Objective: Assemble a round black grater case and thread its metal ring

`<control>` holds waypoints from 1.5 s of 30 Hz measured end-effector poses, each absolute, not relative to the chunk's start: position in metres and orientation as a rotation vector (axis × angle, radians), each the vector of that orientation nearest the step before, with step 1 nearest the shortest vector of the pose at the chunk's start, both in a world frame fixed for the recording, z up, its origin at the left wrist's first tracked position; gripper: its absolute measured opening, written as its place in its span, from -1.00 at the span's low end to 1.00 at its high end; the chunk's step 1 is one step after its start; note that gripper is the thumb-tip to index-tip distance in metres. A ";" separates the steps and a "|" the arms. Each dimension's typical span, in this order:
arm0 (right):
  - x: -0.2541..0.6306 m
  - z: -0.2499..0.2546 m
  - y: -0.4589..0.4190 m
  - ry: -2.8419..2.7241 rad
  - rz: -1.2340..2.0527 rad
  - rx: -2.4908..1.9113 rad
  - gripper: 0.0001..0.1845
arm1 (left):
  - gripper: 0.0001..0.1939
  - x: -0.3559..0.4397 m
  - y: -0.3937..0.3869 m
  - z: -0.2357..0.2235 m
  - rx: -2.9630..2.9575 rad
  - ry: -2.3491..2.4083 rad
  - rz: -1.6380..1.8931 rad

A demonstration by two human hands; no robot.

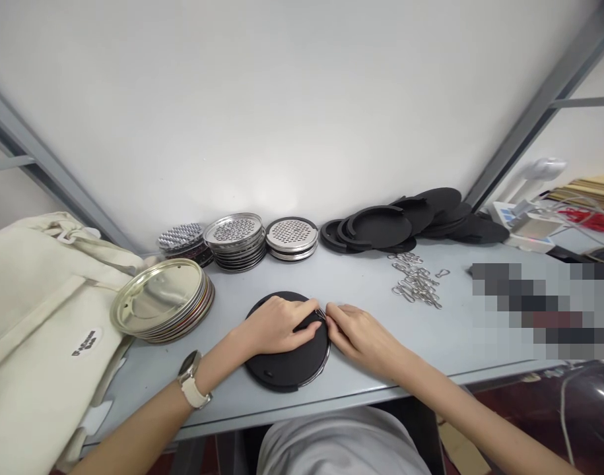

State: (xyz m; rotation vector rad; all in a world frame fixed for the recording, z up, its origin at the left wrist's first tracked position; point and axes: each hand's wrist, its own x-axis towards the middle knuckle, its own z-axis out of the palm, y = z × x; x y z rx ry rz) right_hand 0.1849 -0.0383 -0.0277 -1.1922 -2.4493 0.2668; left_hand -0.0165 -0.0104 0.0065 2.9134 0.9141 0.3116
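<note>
In front of me a round black disc [282, 363] lies on the table, with a thin metal rim showing along its right edge. A small silver spring clip [320, 313] is at that edge, partly hidden by fingers. My left hand [279, 323] rests across the disc, its thumb and forefinger closed around the clip. My right hand [358, 333] is pinched at the clip's other side, just off the disc's rim. To the right lies a loose pile of similar silver clips [415, 284].
Along the wall stand stacked perforated metal discs [235, 231], a shorter perforated stack [292, 236] and overlapping black discs [381, 227]. Gold-coloured lids [158, 297] are piled at left beside a cream canvas bag [44, 316]. A white device [529, 227] stands at right.
</note>
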 end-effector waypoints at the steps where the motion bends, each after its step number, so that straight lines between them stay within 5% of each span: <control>1: 0.185 -0.028 -0.038 -2.448 0.266 -1.191 -0.84 | -0.80 -0.016 -0.010 0.006 2.909 0.919 0.312; 45: 0.186 -0.032 -0.037 -2.474 0.207 -1.204 -0.78 | -0.78 -0.014 -0.010 0.008 2.866 0.671 0.539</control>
